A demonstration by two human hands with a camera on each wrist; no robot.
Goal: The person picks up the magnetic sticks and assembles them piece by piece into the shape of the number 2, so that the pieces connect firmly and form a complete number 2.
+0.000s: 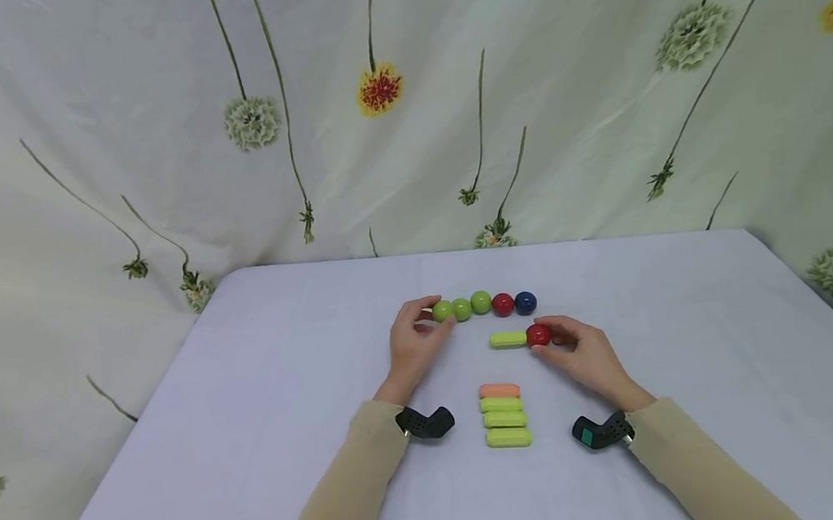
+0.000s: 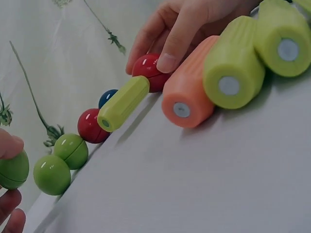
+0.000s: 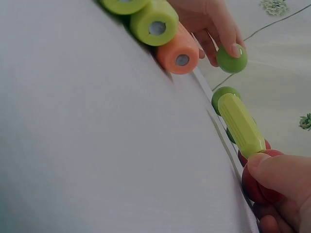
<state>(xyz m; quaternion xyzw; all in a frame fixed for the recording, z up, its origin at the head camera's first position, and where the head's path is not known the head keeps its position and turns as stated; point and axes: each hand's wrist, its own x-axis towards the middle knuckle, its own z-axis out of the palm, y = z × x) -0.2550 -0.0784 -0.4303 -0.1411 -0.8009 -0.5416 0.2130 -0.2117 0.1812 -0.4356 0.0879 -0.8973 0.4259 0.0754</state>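
Note:
My left hand (image 1: 414, 335) pinches a green ball (image 1: 442, 311) at the left end of a row of balls. A small gap parts it from the two other green balls (image 2: 52, 174) in the left wrist view. Beyond those in the row are a red ball (image 1: 502, 304) and a dark blue ball (image 1: 526, 303). My right hand (image 1: 584, 353) grips another red ball (image 1: 537, 334) between thumb and fingers. Touching that ball, a yellow-green rod (image 1: 508, 339) points left, with a grey disc in its free end, seen in the left wrist view.
Closer to me, an orange rod (image 1: 499, 390) and three yellow-green rods (image 1: 507, 437) lie side by side between my forearms. Pale cloth covers the table (image 1: 262, 375). A flower-print curtain (image 1: 575, 111) hangs behind. Each wrist wears a black device (image 1: 425, 422).

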